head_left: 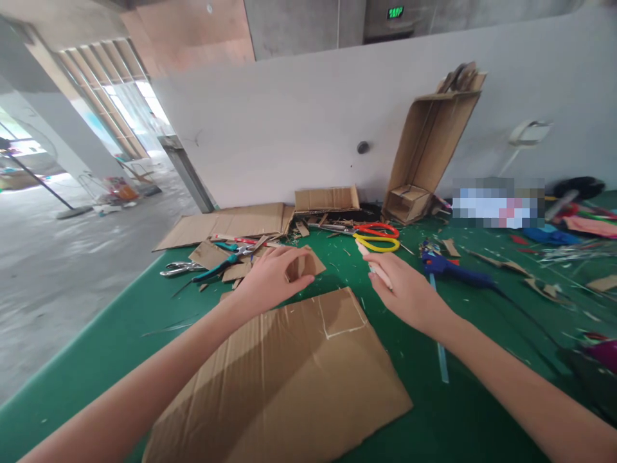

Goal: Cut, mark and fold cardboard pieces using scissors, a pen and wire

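My left hand [267, 278] is closed around a small folded piece of cardboard [315, 262], above the far edge of a large flat cardboard sheet [294, 386]. White lines forming part of a rectangle are drawn at the sheet's upper right corner. To the right, my right hand [402, 286] grips a slim white pen [380, 273], its upper end pointing up and left. Just beyond that hand lie scissors [378, 238] with red and yellow handles. Teal-handled pliers [219, 265] and a shiny metal tool [180, 268] lie left of my left hand.
A tall open cardboard box [434, 145] leans against the white wall [299, 122]. A blue glue gun [453, 270] with its cord lies at right. Cardboard scraps and strips [226, 222] litter the green tabletop [110, 341]. Coloured materials [544, 235] crowd the far right.
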Demonstrator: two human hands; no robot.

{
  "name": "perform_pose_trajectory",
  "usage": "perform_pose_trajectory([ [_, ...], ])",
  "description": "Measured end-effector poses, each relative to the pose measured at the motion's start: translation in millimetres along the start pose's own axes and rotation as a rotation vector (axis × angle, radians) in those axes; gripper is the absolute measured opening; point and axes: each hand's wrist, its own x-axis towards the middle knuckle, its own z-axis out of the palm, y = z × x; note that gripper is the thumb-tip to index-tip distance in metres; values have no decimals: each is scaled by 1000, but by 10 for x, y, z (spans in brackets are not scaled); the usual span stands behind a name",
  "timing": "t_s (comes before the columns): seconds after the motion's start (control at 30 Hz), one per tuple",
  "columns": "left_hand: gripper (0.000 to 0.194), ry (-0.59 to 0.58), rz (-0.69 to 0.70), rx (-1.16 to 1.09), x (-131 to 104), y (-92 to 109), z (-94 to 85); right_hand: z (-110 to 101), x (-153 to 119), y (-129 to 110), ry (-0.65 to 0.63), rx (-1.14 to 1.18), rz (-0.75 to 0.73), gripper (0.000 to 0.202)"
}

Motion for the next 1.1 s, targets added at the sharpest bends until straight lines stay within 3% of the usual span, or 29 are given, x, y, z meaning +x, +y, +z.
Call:
perform_pose_trajectory([
  [0.07,49,-8,4,-1,214,34,67,39,-9,69,-55,-5,21,29],
  [0.17,51,-51,-11,1,438,63,236,55,-11,88,-19,113,132,25],
  [0.33,57,-116,-25,28,539,9,444,4,9,21,41,528,265,23],
  [0.4,56,-102,4,78,497,-36,413,-9,-1,-41,50,577,291,25],
  [0.5,40,-68,63,130,347,-86,283,22,-9,-193,-8,641,322,31],
  [0.6,32,-74,91,139,125,-75,201,131,41,-365,-253,829,322,26],
  [0.7,30,-77,86,151,-73,-37,258,305,143,-466,-417,783,317,22],
  [0.87,30,-41,56,136,-174,-54,460,541,239,-445,-410,677,312,30],
  [1.1,30,-44,30,163,-172,-62,496,553,218,-407,-391,602,169,24],
])
